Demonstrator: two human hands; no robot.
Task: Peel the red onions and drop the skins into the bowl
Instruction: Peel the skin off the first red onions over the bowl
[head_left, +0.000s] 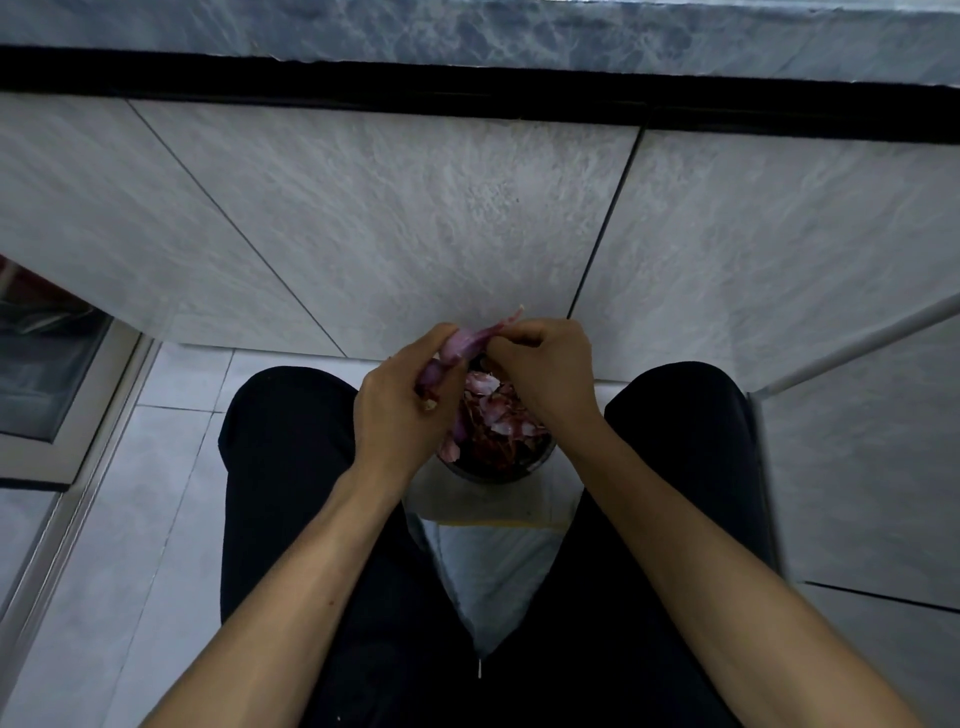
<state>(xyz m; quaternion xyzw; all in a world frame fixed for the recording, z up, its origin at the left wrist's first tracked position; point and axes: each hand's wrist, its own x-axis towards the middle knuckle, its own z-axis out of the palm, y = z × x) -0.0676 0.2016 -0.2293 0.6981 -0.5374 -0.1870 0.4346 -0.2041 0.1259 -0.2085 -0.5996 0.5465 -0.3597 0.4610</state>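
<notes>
My left hand (402, 402) grips a small red onion (460, 349), purple and glossy, held over the bowl. My right hand (545, 366) pinches a strip of skin (506, 323) at the onion's tip, pulled up and to the right. Under both hands stands a dark round bowl (498, 470), piled with pink and red onion skins (498, 410). The hands hide the far part of the bowl.
I sit with knees apart in black trousers (291, 447), the bowl between them on a white tiled floor (156, 467). A grey tiled wall (415, 218) rises just ahead. A cabinet with a glass panel (47, 374) stands at the left.
</notes>
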